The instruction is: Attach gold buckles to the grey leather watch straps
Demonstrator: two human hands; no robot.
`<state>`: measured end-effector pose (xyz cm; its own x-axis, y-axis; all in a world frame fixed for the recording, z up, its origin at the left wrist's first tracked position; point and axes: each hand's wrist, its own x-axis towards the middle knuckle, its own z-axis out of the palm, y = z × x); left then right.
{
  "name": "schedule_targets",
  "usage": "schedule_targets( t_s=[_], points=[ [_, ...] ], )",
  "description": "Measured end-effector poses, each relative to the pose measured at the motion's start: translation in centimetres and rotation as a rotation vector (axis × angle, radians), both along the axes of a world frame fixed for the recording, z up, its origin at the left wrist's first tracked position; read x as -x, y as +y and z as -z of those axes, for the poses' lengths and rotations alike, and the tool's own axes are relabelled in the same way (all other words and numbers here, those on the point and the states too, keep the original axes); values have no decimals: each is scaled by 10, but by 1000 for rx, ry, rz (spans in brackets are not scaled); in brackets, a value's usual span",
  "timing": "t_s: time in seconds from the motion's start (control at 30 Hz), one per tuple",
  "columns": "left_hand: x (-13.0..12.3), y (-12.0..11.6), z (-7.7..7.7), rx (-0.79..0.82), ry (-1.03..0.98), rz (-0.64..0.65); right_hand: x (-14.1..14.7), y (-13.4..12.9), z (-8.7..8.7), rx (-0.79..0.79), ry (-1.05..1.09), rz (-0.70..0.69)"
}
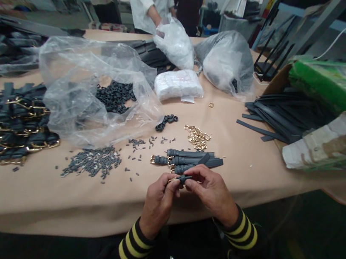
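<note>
Between both hands, just above the table's near edge, is a short black buckle strap (182, 179) with a gold buckle at its left end. My left hand (159, 200) pinches it by the buckle end. The thumb and fingers of my right hand (211, 190) close on its other side. My fingers cover much of the strap. Right behind it lies a small stack of black straps with gold buckles (184, 159). Farther back is a pile of loose gold buckles (197, 137), and beside it some black strap loops (165, 123).
Small dark pieces (94, 161) are heaped at left, before an open plastic bag (100, 93) of black loops. Finished-looking buckle straps (5, 131) pile up far left. At right, a green box (337, 84) holds long black strips (291, 114). Across the table a person's hand (161, 27) touches a white bag (177, 44).
</note>
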<state>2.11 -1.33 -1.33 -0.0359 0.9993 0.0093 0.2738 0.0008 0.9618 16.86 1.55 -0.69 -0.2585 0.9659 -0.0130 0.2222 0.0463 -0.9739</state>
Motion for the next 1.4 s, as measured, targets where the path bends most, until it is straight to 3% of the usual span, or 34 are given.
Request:
schedule_targets(
  t_s=[0.13, 0.37, 0.5, 0.67, 0.83, 1.0, 1.27, 1.4],
  points=[
    [-1, 0, -3, -17, 20, 0, 2, -2, -6, 118, -12, -44],
    [3, 3, -6, -5, 78, 100, 6, -6, -10, 115, -40, -81],
    [10, 8, -4, 55, 46, 170, 5, -4, -12, -27, -184, -71],
    [15, 9, 2, 124, -30, 195, -9, 6, -24, -206, -232, -257],
    [16, 10, -3, 170, -28, 151, -38, 24, -35, -390, -472, -146],
    [17, 11, -7, 180, 31, 188, -51, 29, -35, -151, -723, -484],
    [9, 9, -5, 247, -38, 294, -32, 22, -33, -99, -576, -542],
    [9, 10, -5, 231, 22, 266, -25, 17, -32, 102, -437, -622]
  ],
)
